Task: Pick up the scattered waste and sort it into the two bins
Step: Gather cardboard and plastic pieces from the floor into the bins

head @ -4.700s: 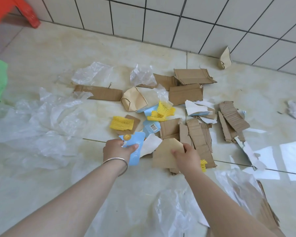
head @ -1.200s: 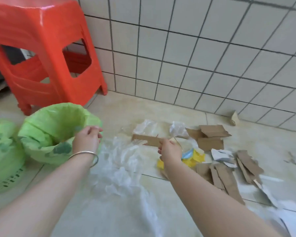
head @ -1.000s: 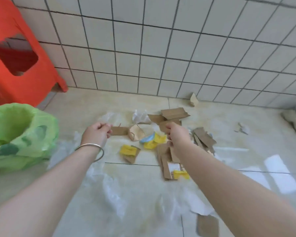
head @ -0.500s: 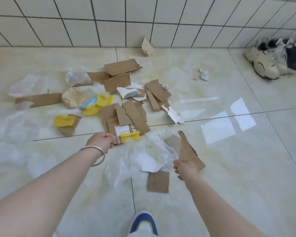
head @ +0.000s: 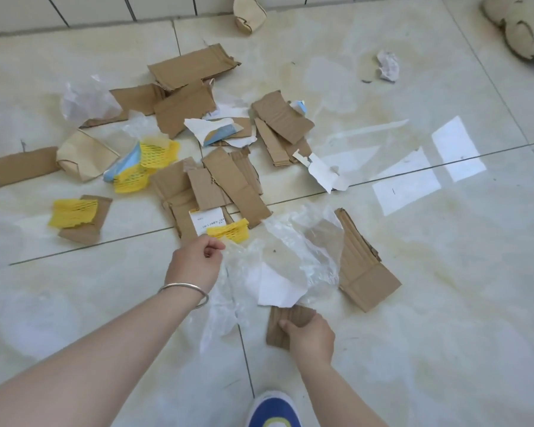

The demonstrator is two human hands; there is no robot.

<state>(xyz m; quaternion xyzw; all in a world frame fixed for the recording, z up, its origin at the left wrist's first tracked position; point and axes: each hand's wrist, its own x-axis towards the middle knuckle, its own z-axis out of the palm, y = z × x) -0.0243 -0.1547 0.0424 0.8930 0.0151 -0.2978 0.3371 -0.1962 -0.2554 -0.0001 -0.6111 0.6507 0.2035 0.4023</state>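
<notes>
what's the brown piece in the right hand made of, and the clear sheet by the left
Brown piece: likely corrugated cardboard, matte, with ribbed lines across its face. Clear sheet: looks like thin plastic film, see-through, glossy, crinkled.

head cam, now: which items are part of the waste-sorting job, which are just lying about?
Job:
- small cardboard piece, in the right hand grip
- clear plastic sheet, pinched by the left hand
- large cardboard piece
- yellow foam nets
- torn white paper
- crumpled tissue

Lying about:
- beige shoe top right
- blue shoe, bottom edge

No bins in view.
</notes>
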